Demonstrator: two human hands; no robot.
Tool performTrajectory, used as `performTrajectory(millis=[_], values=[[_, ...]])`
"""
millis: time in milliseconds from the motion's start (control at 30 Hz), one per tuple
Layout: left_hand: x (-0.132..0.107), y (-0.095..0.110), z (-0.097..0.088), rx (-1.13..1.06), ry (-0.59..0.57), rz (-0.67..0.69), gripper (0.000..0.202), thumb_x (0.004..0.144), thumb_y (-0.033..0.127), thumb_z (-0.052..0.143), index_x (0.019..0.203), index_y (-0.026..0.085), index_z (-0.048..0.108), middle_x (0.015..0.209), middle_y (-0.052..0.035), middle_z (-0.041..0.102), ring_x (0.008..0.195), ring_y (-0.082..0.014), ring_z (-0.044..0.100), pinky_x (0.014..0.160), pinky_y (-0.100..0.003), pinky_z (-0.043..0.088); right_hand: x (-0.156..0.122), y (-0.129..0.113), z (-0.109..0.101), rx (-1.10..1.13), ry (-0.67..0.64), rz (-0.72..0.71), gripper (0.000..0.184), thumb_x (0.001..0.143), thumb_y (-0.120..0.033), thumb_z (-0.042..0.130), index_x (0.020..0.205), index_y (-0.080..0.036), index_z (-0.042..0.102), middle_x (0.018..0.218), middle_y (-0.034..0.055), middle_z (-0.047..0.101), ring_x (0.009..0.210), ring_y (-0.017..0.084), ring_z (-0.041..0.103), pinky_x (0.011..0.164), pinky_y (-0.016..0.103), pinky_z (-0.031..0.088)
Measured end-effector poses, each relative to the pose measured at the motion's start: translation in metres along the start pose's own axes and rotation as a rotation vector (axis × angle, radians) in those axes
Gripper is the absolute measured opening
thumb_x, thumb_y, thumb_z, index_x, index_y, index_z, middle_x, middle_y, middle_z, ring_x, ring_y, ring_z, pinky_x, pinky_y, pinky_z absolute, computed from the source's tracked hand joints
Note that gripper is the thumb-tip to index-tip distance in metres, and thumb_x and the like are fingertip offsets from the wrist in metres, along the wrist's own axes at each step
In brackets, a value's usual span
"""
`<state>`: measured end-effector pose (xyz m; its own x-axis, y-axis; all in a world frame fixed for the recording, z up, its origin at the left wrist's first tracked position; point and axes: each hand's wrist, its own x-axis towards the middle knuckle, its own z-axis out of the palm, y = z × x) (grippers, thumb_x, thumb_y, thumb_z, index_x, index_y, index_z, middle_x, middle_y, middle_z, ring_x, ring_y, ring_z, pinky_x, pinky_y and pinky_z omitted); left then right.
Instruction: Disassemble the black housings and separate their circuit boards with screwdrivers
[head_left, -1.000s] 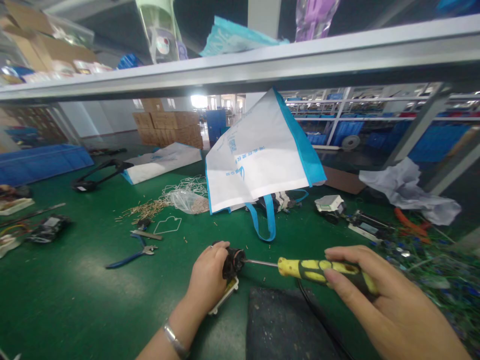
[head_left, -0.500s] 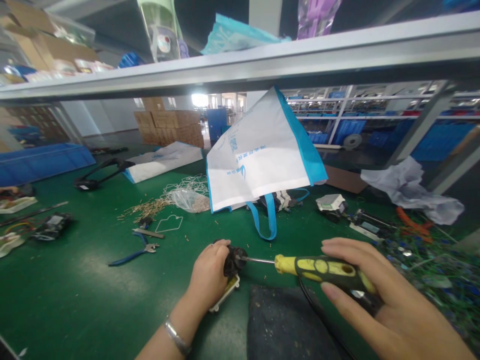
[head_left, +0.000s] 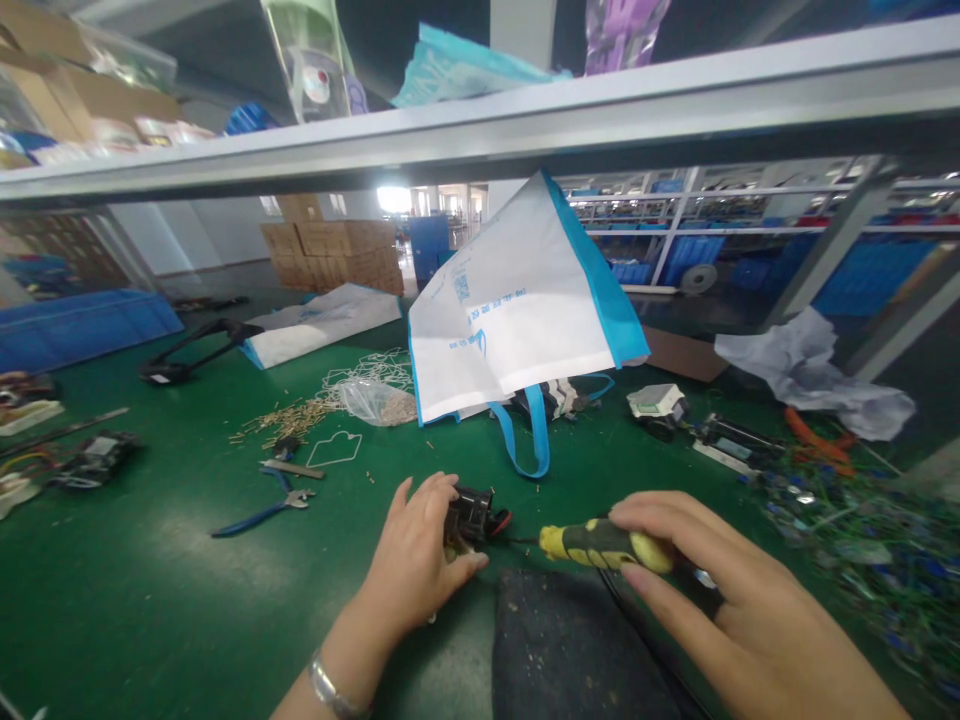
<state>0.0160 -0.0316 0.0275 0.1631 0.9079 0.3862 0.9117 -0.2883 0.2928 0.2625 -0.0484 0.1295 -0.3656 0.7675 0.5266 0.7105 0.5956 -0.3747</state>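
Green felt-like matting covers our surface (head_left: 150, 580). Near its front edge our left hand (head_left: 420, 550) clasps a small black part (head_left: 471, 510), and our right hand (head_left: 720, 610) grips the yellow-and-black screwdriver (head_left: 600, 543), its shaft meeting the part. Blue print on the white bag (head_left: 517, 310) is unreadable. There's open room to the left, beside the blue pliers (head_left: 262, 510).

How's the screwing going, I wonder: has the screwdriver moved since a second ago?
Yes. The screwdriver in the right hand has slid left toward the black part, judged against the dark mat.
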Motion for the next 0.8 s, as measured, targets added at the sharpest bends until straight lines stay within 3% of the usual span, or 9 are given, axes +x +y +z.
performTrajectory(millis=[200, 433, 500, 600, 700, 800], values=[[0.005, 0.014, 0.004, 0.033, 0.03, 0.103, 0.049, 0.069, 0.017, 0.062, 0.115, 0.019, 0.045, 0.125, -0.0086, 0.052, 0.121, -0.0273, 0.04, 0.105, -0.057, 0.015, 0.0, 0.003, -0.004, 0.003, 0.031, 0.035, 0.013, 0.08, -0.025, 0.049, 0.091, -0.026, 0.056, 0.09, -0.0018, 0.062, 0.082, 0.013, 0.06, 0.068, 0.02, 0.048], [0.004, 0.006, 0.013, 0.007, 0.085, 0.098, 0.04, 0.074, 0.012, 0.053, 0.112, 0.019, 0.05, 0.125, -0.009, 0.051, 0.12, -0.0264, 0.04, 0.103, -0.055, 0.022, 0.003, 0.012, -0.017, -0.075, 0.143, 0.112, 0.016, 0.079, -0.033, 0.047, 0.086, -0.025, 0.058, 0.083, -0.0013, 0.062, 0.071, 0.014, 0.06, 0.059, 0.023, 0.047], [0.004, -0.002, 0.016, -0.05, 0.146, 0.048, 0.035, 0.076, 0.014, 0.05, 0.111, 0.018, 0.052, 0.122, -0.0101, 0.053, 0.116, -0.0249, 0.044, 0.101, -0.05, 0.03, 0.003, 0.013, -0.018, -0.084, 0.179, 0.157, 0.017, 0.078, -0.034, 0.047, 0.086, -0.024, 0.058, 0.081, -0.0008, 0.062, 0.068, 0.014, 0.059, 0.056, 0.024, 0.045], [0.005, -0.019, 0.02, -0.189, 0.222, -0.132, 0.033, 0.079, 0.022, 0.048, 0.11, 0.016, 0.054, 0.117, -0.0116, 0.055, 0.111, -0.0237, 0.048, 0.098, -0.045, 0.037, 0.003, 0.015, -0.013, -0.066, 0.188, 0.218, 0.019, 0.077, -0.035, 0.046, 0.087, -0.024, 0.058, 0.081, 0.0004, 0.06, 0.066, 0.015, 0.057, 0.054, 0.024, 0.042], [0.006, -0.035, 0.024, -0.293, 0.213, -0.296, 0.036, 0.078, 0.03, 0.047, 0.11, 0.014, 0.054, 0.115, -0.0127, 0.056, 0.11, -0.0256, 0.048, 0.097, -0.046, 0.038, 0.004, 0.019, -0.004, -0.034, 0.145, 0.266, 0.019, 0.077, -0.034, 0.046, 0.088, -0.022, 0.057, 0.082, 0.0021, 0.058, 0.068, 0.016, 0.055, 0.056, 0.026, 0.041], [0.008, -0.044, 0.029, -0.326, 0.169, -0.327, 0.038, 0.079, 0.033, 0.045, 0.111, 0.013, 0.054, 0.112, -0.0128, 0.057, 0.105, -0.0254, 0.052, 0.088, -0.044, 0.045, 0.004, 0.023, 0.005, 0.002, 0.107, 0.277, 0.019, 0.078, -0.033, 0.045, 0.088, -0.021, 0.056, 0.083, 0.0037, 0.055, 0.071, 0.017, 0.054, 0.059, 0.027, 0.041]])
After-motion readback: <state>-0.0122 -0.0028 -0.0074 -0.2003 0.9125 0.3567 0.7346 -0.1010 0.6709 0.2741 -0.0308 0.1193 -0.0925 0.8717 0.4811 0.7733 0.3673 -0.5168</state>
